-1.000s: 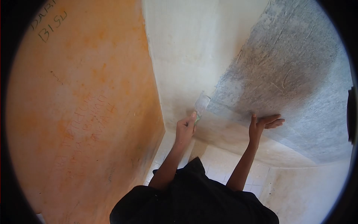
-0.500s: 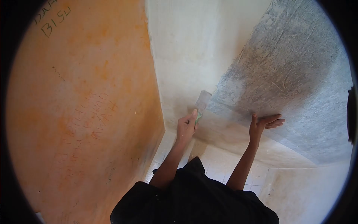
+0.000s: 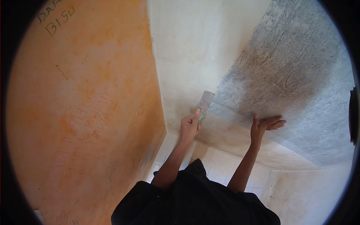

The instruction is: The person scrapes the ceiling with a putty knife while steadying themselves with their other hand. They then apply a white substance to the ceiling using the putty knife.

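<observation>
My left hand [image 3: 189,126] is closed around the green handle of a scraper [image 3: 206,98]. The thumb lies along the handle, and the broad, flat greyish blade points up and to the right. Its tip is at the lower left border of a rough grey area [image 3: 279,71] on the wall, where it meets the smooth whitish surface [image 3: 191,45]. Farther right, my right hand [image 3: 264,125] is open with nothing in it. Its fingers stretch to the right and rest against the lower part of the grey area.
An orange wall [image 3: 93,131] with handwriting on it stands at the left and meets the whitish surface in a corner. Pale tiles [image 3: 221,170] show below, between my arms. A dark object [image 3: 353,116] is at the right edge.
My left hand and the scraper have shifted slightly to the right along the grey border. The right hand stays in place, and the view has turned a little.
</observation>
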The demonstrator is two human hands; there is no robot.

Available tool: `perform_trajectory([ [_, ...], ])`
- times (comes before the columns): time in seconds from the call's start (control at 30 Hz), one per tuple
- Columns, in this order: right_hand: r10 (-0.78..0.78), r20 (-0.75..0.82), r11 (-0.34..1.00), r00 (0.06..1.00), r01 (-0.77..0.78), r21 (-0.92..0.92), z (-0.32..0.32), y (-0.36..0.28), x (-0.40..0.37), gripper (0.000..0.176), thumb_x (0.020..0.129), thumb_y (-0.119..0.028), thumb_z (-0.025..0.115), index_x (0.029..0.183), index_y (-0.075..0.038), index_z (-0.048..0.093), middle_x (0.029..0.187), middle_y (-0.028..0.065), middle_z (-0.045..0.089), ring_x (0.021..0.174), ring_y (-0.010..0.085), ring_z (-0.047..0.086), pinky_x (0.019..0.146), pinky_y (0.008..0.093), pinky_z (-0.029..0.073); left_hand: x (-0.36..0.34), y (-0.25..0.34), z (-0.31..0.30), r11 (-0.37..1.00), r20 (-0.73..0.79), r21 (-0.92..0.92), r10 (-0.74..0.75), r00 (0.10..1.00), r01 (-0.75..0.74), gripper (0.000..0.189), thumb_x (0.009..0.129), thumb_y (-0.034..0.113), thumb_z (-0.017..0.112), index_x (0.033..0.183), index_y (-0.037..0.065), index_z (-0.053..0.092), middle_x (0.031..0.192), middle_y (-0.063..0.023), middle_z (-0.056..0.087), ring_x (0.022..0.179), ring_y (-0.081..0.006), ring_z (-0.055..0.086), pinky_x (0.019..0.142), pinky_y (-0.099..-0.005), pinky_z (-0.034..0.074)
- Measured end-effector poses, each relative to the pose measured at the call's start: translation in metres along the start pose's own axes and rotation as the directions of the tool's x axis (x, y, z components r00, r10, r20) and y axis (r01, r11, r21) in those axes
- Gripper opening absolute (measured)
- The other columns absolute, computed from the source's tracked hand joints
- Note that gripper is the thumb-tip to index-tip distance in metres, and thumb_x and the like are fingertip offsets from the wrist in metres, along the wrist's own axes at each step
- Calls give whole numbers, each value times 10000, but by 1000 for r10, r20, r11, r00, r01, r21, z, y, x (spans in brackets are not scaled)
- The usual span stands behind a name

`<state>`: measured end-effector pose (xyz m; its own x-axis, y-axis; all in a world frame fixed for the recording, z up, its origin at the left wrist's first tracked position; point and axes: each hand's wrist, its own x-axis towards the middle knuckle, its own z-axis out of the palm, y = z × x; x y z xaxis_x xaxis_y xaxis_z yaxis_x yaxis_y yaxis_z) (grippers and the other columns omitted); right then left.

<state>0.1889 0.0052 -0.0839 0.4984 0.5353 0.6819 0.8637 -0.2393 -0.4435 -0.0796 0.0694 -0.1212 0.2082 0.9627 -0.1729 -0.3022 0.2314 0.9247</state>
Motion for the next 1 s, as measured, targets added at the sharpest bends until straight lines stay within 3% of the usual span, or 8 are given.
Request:
perform_trajectory([
  [0.37,-1,-8,1000,1000,1,-14,-3,11,0,1131,873,-598,585,1499,-70,-194,1515,265,-301,1389,462,-288,1087,609,-152,2,-4,2,999,31,-8,40,999,-39,522,983,437,539,623,60,544,516,15,461,439,-59,412,408,-238,295],
  [0.57,4,-1,1000,1000,-4,-13,0,8,0,1133,871,-603,583,1500,-69,-194,1516,266,-299,1389,462,-288,1088,608,-152,3,0,6,1000,-40,13,22,999,-22,529,986,464,512,636,68,524,524,11,465,417,-70,416,392,-234,299],
  [0.67,2,-4,1000,1000,-2,-13,-1,10,-1,1134,870,-605,583,1500,-69,-193,1516,266,-297,1389,462,-289,1089,608,-151,5,-1,3,998,10,18,58,998,-58,521,981,469,522,652,65,533,528,7,472,417,-73,420,390,-232,302],
  [0.73,12,-9,1000,1000,-12,-5,1,9,1,1135,870,-607,582,1500,-69,-193,1517,266,-297,1389,462,-289,1089,608,-151,8,5,10,1000,-15,-5,-14,1000,14,528,979,470,526,639,65,527,518,7,461,417,-76,424,389,-230,297],
  [0.93,12,1,1000,1000,-12,-13,2,11,2,1137,868,-612,581,1500,-69,-192,1517,266,-295,1389,463,-289,1090,607,-151,8,0,-5,999,8,-39,-18,1000,18,514,983,420,547,621,56,559,524,20,465,449,-57,413,412,-232,299],
  [0.97,14,-4,1000,1000,-14,-7,2,10,3,1137,868,-613,581,1500,-69,-192,1518,266,-294,1389,463,-289,1090,607,-151,7,23,2,999,8,-33,-10,1000,11,514,983,420,547,621,56,559,524,20,465,449,-57,413,412,-232,299],
  [1.0,16,-6,1000,1000,-16,-5,4,9,4,1138,867,-614,580,1500,-69,-192,1518,266,-294,1389,463,-289,1090,606,-151,9,46,14,994,26,23,103,994,-104,508,986,412,545,628,51,564,526,25,465,454,-55,410,422,-231,303],
])
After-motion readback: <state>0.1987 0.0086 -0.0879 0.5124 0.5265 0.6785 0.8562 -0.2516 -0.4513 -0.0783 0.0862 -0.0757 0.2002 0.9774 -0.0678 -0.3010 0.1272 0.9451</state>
